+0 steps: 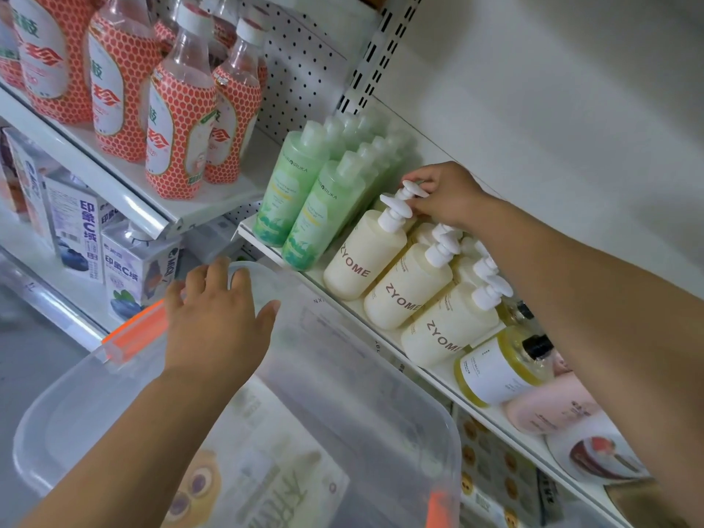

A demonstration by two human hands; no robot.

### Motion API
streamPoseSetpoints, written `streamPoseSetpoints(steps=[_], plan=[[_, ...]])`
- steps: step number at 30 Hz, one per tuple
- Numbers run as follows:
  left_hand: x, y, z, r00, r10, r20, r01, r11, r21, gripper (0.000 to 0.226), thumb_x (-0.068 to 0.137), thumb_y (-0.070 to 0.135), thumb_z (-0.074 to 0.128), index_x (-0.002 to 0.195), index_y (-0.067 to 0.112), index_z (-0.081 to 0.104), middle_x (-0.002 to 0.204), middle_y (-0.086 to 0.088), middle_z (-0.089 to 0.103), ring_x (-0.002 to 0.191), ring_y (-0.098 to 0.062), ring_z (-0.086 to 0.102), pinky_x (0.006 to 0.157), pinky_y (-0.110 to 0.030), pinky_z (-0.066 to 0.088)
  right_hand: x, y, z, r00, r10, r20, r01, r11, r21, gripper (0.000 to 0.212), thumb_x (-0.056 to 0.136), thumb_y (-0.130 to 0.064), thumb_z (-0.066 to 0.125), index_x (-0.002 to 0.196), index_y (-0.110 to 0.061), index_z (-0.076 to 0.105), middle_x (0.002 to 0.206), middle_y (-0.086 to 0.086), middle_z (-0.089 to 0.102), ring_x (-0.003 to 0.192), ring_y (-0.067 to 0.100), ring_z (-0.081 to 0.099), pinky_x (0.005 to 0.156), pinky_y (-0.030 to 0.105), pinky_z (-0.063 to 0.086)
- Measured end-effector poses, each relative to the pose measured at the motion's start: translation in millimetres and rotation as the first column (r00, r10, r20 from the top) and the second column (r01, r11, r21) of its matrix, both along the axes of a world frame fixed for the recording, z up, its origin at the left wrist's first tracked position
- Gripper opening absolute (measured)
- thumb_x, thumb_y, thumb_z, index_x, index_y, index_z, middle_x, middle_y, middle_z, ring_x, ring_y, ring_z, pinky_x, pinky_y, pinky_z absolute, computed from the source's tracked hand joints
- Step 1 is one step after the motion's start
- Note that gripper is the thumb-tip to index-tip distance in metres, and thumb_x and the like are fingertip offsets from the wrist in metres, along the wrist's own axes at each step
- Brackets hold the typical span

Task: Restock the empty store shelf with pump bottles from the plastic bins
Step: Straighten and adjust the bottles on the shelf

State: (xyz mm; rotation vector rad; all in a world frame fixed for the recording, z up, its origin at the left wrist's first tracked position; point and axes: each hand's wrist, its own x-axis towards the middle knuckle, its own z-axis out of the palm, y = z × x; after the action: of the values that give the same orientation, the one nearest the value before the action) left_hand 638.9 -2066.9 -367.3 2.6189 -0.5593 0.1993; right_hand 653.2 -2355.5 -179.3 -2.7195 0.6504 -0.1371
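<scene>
At your far left, clear drink bottles with orange honeycomb labels stand on the upper white shelf, with blueberry-printed white cartons below them. Your left hand is spread wide, its fingers laid over the far rim of the translucent plastic bin, just beside the bin's orange clip latch. Past the bin, on the white metal store shelf, rows of green flip-cap bottles stand next to three front-row cream ZYOME pump bottles. Your right hand reaches over them; its fingertips pinch the white pump head of a cream pump bottle standing behind the leftmost front one. To the right sit a yellow black-capped bottle and a pink bottle.
</scene>
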Motion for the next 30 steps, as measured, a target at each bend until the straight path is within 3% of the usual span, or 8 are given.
streamPoseSetpoints(steps=[8,13,17,21,23,26,28,30], plan=[[1.9,1.1,-3.4,1.0,0.007,-0.001,-0.007,1.0,0.003,0.056,0.088,0.049,0.061,0.123,0.005,0.062,0.138,-0.018,0.052,0.123,-0.044,0.047,0.103,-0.058,0.031,2.9,-3.1,2.7,1.0,0.024,0.014,-0.025,0.996,0.083,0.039,0.081,-0.016,0.084,0.118,-0.023,0.073,0.111,-0.005,0.075,0.105,0.011,0.068,0.086,0.02,0.051],[0.6,0.0,-0.3,1.0,0.02,-0.015,-0.021,1.0,-0.017,0.056,0.089,0.049,0.059,0.123,0.005,0.061,0.139,-0.018,0.052,0.125,-0.042,0.046,0.105,-0.059,0.03,-7.6,-9.0,21.9,0.996,0.041,-0.081,-0.029,0.988,0.151,0.067,0.087,-0.03,0.08,0.147,-0.025,0.05,0.128,-0.006,0.068,0.114,0.012,0.065,0.106,0.032,0.047],[-0.1,-12.6,12.7,0.999,-0.041,0.003,0.041,0.988,-0.149,0.053,0.089,0.044,0.062,0.124,0.004,0.061,0.143,-0.018,0.05,0.131,-0.04,0.045,0.111,-0.056,0.029,-40.9,3.9,35.0,0.997,0.019,0.078,-0.028,0.994,0.108,0.038,0.093,-0.032,0.073,0.129,-0.022,0.066,0.105,-0.014,0.073,0.098,-0.001,0.066,0.101,0.023,0.051],[-16.0,-41.2,37.0,0.978,-0.209,-0.007,0.197,0.932,-0.305,0.05,0.089,0.041,0.064,0.125,0.006,0.06,0.131,-0.013,0.059,0.119,-0.035,0.053,0.096,-0.046,0.046,-90.0,26.6,41.8,0.959,-0.028,0.281,-0.006,0.993,0.121,0.021,0.092,-0.032,0.074,0.11,-0.022,0.074,0.102,-0.011,0.073,0.098,0.004,0.067,0.092,0.019,0.053],[-30.8,-55.1,43.7,0.961,-0.274,-0.027,0.246,0.898,-0.364,0.049,0.089,0.04,0.066,0.126,0.009,0.059,0.127,-0.009,0.061,0.117,-0.031,0.054,0.092,-0.043,0.049,-120.7,39.3,32.6,0.886,-0.156,0.437,0.076,0.978,0.195,0.016,0.091,-0.031,0.075,0.105,-0.023,0.074,0.098,-0.011,0.074,0.094,0.003,0.068,0.09,0.024,0.055],[-50.0,-71.1,47.1,0.943,-0.321,-0.083,0.256,0.863,-0.436,0.049,0.09,0.038,0.066,0.132,0.015,0.056,0.133,-0.002,0.057,0.124,-0.024,0.05,0.094,-0.039,0.048,-160.0,65.0,-7.3,0.655,-0.406,0.637,0.191,0.905,0.381,0.013,0.089,-0.027,0.078,0.099,-0.023,0.071,0.095,-0.007,0.075,0.09,0.008,0.07,0.085,0.031,0.058],[-59.0,-80.4,46.5,0.94,-0.326,-0.104,0.251,0.863,-0.438,0.048,0.092,0.037,0.065,0.134,0.018,0.054,0.137,0.0,0.055,0.126,-0.021,0.049,0.095,-0.035,0.046,-176.8,83.2,-45.3,0.512,-0.532,0.674,0.263,0.844,0.467,0.018,0.087,-0.022,0.079,0.1,-0.022,0.067,0.099,-0.006,0.072,0.09,0.004,0.067,0.083,0.021,0.055],[-65.8,-87.0,45.5,0.935,-0.331,-0.126,0.245,0.862,-0.443,0.047,0.093,0.035,0.065,0.135,0.019,0.053,0.136,0.001,0.056,0.123,-0.019,0.052,0.092,-0.029,0.044,-187.5,95.9,-81.0,0.427,-0.616,0.662,0.343,0.788,0.512,0.027,0.088,-0.023,0.079,0.109,-0.02,0.063,0.108,-0.005,0.067,0.094,0.002,0.062,0.085,0.016,0.051]])
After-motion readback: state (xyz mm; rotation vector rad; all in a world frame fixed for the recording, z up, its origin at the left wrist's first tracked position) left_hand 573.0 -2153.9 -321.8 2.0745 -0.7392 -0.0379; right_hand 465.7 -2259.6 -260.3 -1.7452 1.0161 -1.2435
